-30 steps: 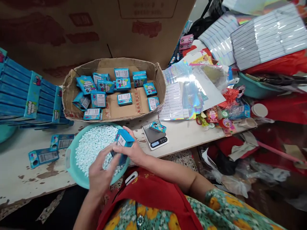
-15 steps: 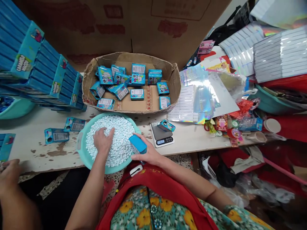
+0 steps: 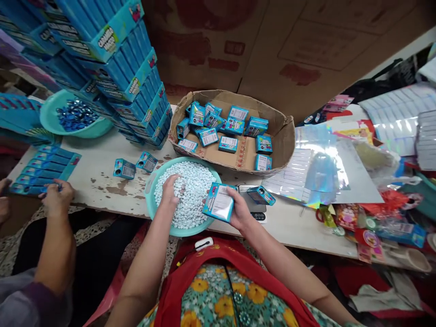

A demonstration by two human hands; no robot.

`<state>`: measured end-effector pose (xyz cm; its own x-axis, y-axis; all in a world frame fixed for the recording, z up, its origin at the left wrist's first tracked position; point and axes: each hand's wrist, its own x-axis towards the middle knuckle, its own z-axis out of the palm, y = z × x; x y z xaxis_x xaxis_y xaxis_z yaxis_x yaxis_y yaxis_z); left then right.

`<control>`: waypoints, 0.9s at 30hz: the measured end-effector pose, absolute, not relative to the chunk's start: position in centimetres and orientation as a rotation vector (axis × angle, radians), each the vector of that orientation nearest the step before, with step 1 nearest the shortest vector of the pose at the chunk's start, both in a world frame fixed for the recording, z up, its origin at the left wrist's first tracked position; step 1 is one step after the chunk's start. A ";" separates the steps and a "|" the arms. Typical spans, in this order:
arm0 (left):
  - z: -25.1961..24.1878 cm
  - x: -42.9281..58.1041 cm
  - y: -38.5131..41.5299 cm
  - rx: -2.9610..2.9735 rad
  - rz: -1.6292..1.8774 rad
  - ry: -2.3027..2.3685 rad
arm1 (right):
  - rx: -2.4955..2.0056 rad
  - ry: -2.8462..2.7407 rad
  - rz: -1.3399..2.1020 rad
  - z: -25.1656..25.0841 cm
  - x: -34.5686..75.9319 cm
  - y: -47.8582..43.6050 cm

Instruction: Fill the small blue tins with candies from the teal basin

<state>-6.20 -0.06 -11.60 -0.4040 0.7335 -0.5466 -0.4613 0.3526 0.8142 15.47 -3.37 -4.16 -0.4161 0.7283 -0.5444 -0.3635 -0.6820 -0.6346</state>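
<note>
From afar, I watch the left hand [image 3: 169, 191] apparently scooping white pieces [image 3: 195, 186] (its grip I cannot tell), the right hand [image 3: 241, 212] holding a blue box [image 3: 218, 202]; lifting likely calls for cupped fingers.

A worn white table [image 3: 97, 200] with chipped paint stands above speckled flooring [image 3: 91, 230].

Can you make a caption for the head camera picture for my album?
Left hand in a bowl of white pieces, right hand holding a blue box, near a tray of more boxes.
</note>
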 end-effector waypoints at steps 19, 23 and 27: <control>-9.9 -7.5 0.3 -0.093 1.281 0.991 | -1.367 -0.021 2.050 -3.1 26.1 -9.5; -9.4 -7.1 0.6 -0.081 1.308 1.046 | -1.622 -0.356 1.872 -2.0 29.6 -10.3; -8.9 -6.8 1.1 -0.077 1.330 0.949 | -1.877 -0.745 1.252 -0.7 33.2 -8.7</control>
<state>-6.85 1.15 -8.92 -0.0628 0.7823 -0.6197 -0.8406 0.2933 0.4554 33.15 -8.73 -0.72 0.3527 0.7915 -0.4991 0.0610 -0.5516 -0.8318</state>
